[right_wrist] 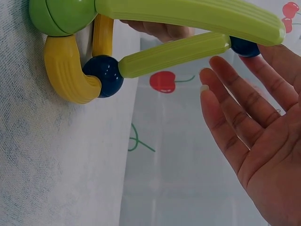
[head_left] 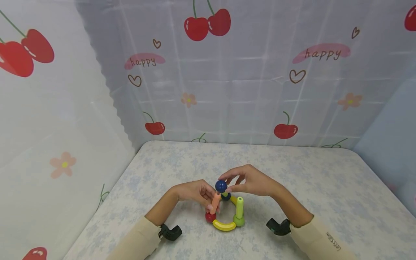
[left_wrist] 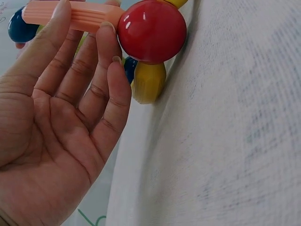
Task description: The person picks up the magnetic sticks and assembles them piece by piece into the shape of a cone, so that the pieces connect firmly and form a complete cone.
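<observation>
Lowest in the head view, two cream sleeves come in from the bottom edge, each wrist with a black camera mount; above them, at lower centre of the frame, a small toy frame of rods and balls stands on the pale floral worktop [head_left: 292, 169]; a curved yellow rod [head_left: 224, 225] lies at its base between a red ball [head_left: 209, 217] on the left and a green ball [head_left: 238, 220] on the right, with a light green rod [head_left: 239, 206] rising from the green ball; the left hand [head_left: 195, 191] holds the peach rod [head_left: 215, 202] between thumb and fingers, the rod leaning up from the red ball; the right hand [head_left: 250, 180] has its fingertips at the dark blue ball [head_left: 221, 186] on top, fingers nearly straight, palm open in the right wrist view; cherry-print curtains fill the upper frame.
</observation>
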Motion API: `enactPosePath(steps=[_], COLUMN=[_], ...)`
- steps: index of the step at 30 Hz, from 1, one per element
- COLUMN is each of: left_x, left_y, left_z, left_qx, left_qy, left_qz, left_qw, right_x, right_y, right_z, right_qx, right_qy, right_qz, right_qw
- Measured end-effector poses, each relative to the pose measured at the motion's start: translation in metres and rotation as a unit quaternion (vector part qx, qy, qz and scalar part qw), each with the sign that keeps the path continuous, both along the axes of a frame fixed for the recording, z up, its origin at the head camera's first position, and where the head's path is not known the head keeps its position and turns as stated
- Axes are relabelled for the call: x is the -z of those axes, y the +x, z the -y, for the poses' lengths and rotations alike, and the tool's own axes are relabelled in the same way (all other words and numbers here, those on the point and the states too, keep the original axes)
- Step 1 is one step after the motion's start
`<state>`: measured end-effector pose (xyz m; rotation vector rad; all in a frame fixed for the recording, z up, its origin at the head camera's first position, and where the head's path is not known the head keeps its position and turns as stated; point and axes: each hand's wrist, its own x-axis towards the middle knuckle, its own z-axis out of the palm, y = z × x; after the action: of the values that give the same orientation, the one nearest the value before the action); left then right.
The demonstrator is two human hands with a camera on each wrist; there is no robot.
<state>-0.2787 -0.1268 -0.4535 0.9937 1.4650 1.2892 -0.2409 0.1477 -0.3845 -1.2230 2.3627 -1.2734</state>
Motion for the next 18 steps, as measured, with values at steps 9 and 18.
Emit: enactPosePath(steps=[9,18], left_x=[0.0015,0.002], left_y=[-0.0012,-0.0006], left_z=[-0.0007,-0.0003], left_qx=[-0.001,-0.001], left_qy=[0.0,0.001], left_qz=[0.002,0.015], left_qw=[1.0,0.9999], right_x=[0.001,0.0019], right_y=[-0.0019,-0.0028], right_z=[-0.0009,-0.003], right_qx=[-0.01,-0.016], right_qy=[0.0,0.003], right_qz=[0.008,0.011], right_qw=[1.0,1.0])
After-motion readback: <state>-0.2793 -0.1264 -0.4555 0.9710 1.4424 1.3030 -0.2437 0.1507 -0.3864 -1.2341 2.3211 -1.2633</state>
